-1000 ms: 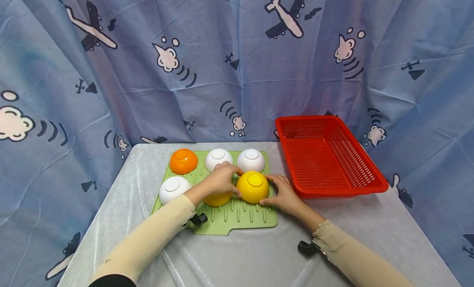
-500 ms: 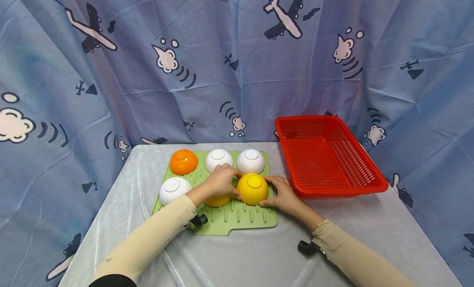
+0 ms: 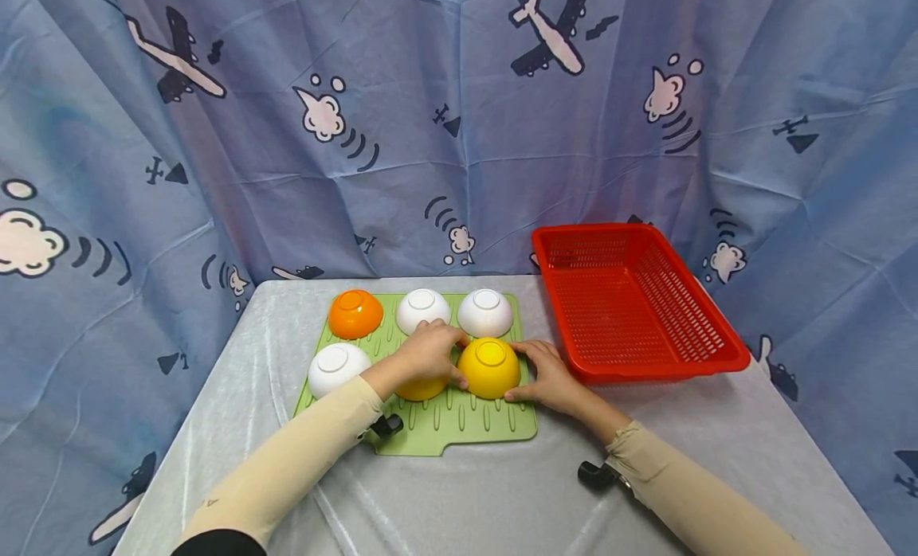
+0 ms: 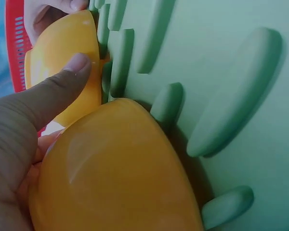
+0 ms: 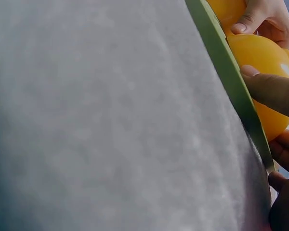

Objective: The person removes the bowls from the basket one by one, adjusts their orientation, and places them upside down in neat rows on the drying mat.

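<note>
An upside-down yellow bowl [image 3: 489, 370] sits at the front right of the green drying mat [image 3: 488, 428], its rim down on the ridges. My left hand [image 3: 430, 353] holds its left side, thumb in front and fingers behind. On the opposite side my right hand [image 3: 548, 377] grips it between thumb and fingers. Under my left palm a second yellow bowl [image 3: 421, 389] is partly hidden; the left wrist view shows this nearer yellow bowl [image 4: 115, 168] below my thumb. In the right wrist view, my right thumb presses the held yellow bowl [image 5: 265, 57] just above the mat's edge.
Upturned on the mat's back row are an orange bowl [image 3: 355, 314] and two white bowls, one left [image 3: 423, 309] and one right [image 3: 486, 312]. Another white bowl [image 3: 337, 369] is at front left. A red plastic basket [image 3: 645, 377] stands right, near my right hand.
The yellow bowl between my hands has shifted slightly down and toward me, settling on the mat. Both hands keep hold of it; the other bowls and basket stay put.
</note>
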The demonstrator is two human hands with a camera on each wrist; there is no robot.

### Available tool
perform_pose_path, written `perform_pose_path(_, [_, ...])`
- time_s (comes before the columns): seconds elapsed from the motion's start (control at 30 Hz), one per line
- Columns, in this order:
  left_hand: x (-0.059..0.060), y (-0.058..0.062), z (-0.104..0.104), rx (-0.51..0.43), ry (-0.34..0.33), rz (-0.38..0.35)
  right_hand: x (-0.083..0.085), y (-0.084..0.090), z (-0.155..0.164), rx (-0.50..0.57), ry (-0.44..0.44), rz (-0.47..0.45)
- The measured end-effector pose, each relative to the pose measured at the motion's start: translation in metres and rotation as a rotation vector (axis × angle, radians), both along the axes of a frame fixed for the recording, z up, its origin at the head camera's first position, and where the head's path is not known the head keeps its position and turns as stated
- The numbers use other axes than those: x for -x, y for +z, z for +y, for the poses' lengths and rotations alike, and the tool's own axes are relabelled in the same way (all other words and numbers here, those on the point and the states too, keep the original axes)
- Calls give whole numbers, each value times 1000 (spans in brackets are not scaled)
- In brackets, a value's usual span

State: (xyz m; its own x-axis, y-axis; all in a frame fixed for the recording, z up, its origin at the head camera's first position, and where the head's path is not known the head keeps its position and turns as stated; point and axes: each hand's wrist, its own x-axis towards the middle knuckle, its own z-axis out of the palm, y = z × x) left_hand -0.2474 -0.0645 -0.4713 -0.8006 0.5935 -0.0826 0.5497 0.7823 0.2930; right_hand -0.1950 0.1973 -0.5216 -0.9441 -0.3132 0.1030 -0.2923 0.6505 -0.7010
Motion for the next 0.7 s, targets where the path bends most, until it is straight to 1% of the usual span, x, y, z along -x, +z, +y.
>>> perform_pose_path(0.23, [2, 0, -2, 6, -26, 1, 2, 2, 1, -23, 9, -31])
perform_pose_path(0.43, [3, 4, -5, -51, -49, -20, -1, 8, 1, 10, 18, -48])
perform_pose_path(0.6, [2, 9, -8, -105, -43, -27, -3, 15, -1, 23, 24, 3])
perform_pose_path(0.7, [2, 10, -13, -146, -55, -24, -4, 19, -3, 14, 27, 37])
